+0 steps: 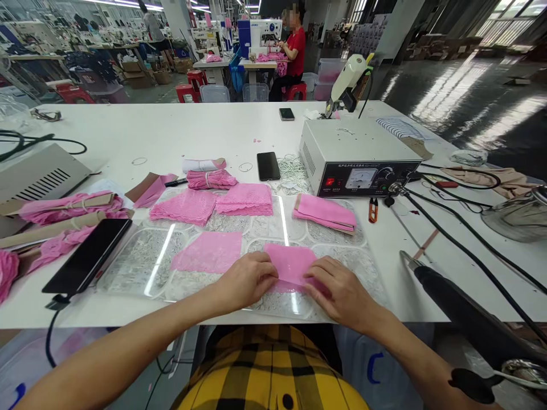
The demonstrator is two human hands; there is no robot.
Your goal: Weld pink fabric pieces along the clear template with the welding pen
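Observation:
A small pink fabric piece lies on the clear patterned mat near the front edge. My left hand pinches its left edge, fingers together. On its right side my right hand holds the edge between thumb and fingers. Left of them a flat pink lace piece rests on the mat. Behind are two stacks of pink lace, one at the left and one in the middle. A folded pink fabric stack sits behind my right hand.
A grey control box stands at the back right, with cables and a black handheld tool nearer. Phones, a long black device and pink bundles lie around. Across the aisle a person in red sits at a sewing machine.

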